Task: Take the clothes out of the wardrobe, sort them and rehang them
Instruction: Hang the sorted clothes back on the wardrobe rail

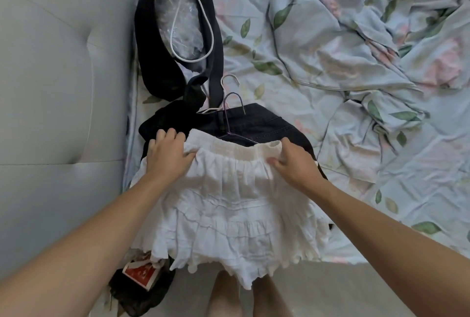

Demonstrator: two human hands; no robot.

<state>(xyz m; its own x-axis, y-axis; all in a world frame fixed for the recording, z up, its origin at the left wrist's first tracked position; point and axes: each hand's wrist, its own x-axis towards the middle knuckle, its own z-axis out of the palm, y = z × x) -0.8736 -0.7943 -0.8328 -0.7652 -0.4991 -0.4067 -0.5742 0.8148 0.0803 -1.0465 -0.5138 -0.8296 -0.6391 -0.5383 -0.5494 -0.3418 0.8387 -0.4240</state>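
A white tiered skirt (229, 205) lies flat at the near edge of the bed, its elastic waistband pointing away from the person and its ruffled hem hanging over the bed edge. The left hand (167, 154) grips the left end of the waistband, fingers curled over the top of the fabric and thumb lying across the front. The right hand (292, 161) holds the right end of the waistband, thumb on the front and fingers curled behind the band. The skirt rests on top of a dark denim garment (256, 123), which carries a purple wire hanger (232, 103) on its upper side; a white hanger (226, 83) lies just beyond it. A black garment (157, 37) lies further up along the padded grey headboard (50, 88), with clear plastic wrap (178, 11) and a white cord (203, 29) on it. The bed is covered by a crumpled floral sheet (356, 62). A red box (141, 272) shows beneath the skirt's lower left corner.
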